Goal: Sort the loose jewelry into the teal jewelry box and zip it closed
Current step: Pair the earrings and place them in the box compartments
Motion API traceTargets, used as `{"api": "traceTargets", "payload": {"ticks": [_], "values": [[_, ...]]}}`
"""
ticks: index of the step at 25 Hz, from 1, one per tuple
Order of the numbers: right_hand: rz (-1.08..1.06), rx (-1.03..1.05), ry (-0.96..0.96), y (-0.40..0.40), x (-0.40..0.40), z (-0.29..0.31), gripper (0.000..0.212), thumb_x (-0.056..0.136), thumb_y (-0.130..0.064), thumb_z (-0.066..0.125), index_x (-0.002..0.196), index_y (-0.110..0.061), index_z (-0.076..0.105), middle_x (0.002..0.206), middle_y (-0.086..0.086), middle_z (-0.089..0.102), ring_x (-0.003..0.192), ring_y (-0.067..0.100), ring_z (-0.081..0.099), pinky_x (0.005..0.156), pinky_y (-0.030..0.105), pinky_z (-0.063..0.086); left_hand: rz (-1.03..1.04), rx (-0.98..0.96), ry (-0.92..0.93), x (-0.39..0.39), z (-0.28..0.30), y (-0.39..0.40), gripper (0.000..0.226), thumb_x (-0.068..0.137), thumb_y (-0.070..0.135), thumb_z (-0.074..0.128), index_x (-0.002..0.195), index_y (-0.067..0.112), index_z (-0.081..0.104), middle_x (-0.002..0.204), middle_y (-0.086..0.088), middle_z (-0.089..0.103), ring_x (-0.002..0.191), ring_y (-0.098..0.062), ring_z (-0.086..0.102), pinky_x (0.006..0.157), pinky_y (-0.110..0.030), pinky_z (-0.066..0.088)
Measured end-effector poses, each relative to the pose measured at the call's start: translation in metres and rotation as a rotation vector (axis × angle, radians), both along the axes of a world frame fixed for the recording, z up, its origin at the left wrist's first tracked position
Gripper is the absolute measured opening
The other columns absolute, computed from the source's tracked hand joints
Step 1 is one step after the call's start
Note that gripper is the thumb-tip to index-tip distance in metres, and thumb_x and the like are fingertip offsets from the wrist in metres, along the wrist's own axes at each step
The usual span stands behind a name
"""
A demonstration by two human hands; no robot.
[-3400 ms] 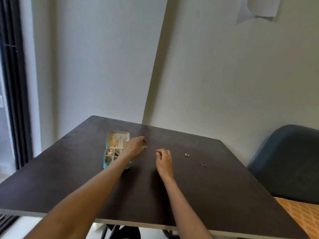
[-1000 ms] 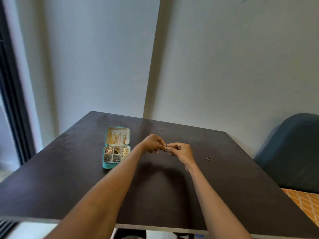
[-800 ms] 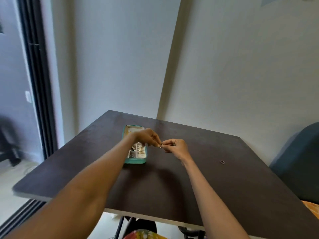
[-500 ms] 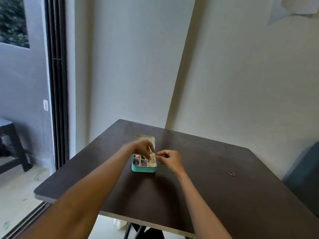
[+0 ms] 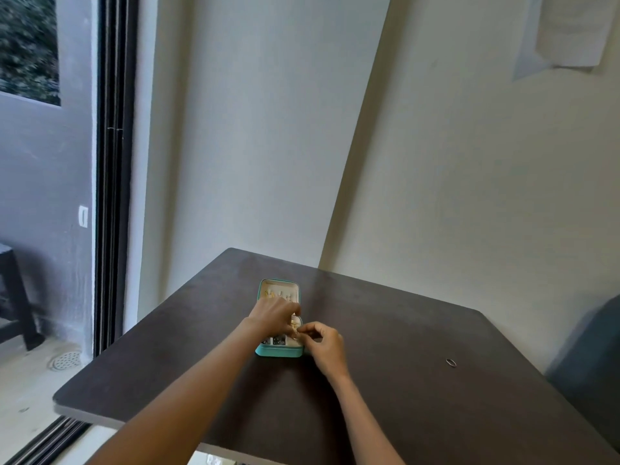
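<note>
Hands meet over the open teal jewelry box (image 5: 279, 351), which lies toward the far left corner of the dark table (image 5: 385, 397), lid flat behind its compartment tray. The left hand (image 5: 273, 317) reaches over the tray with fingers curled down into it; what they hold, if anything, is too small to tell. The right hand (image 5: 324, 344) sits at the box's right edge, fingertips pinched together beside the left hand's, their contents likewise hidden. One loose ring (image 5: 451, 362) lies well apart, near the table's right edge.
</note>
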State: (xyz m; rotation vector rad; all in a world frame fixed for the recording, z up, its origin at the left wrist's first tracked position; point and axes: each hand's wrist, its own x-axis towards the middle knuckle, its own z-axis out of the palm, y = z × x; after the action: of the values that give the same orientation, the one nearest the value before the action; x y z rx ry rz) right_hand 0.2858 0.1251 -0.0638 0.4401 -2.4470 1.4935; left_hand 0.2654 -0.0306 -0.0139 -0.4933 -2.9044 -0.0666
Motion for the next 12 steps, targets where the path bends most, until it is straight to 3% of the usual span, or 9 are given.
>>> {"api": "traceTargets", "payload": {"ticks": [5,12], "values": [[-0.032,0.058,0.051,-0.0043,-0.0014,-0.0041,0.017,0.081,-0.022,0.072,0.079,-0.037,0.065,0.081,-0.011,0.070,0.078,0.003,0.066,0.069,0.020,0.054,-0.054,-0.023,0.096,-0.0015,-0.0137,-0.0081,0.034,0.091,0.038,0.053,0.122,0.023,0.050,0.115,0.000,0.066,0.106,-0.022,0.062,0.075,-0.034,0.047],[-0.027,0.233,0.060,-0.0055,-0.0042,0.0045,0.011,0.083,-0.018,0.070,0.092,-0.016,0.074,0.087,-0.008,0.063,0.080,0.007,0.062,0.068,0.018,0.050,-0.025,0.024,0.106,0.0020,-0.0097,-0.0057,0.032,0.091,0.030,0.053,0.122,0.025,0.052,0.113,0.003,0.068,0.106,-0.020,0.062,0.076,-0.031,0.045]]}}
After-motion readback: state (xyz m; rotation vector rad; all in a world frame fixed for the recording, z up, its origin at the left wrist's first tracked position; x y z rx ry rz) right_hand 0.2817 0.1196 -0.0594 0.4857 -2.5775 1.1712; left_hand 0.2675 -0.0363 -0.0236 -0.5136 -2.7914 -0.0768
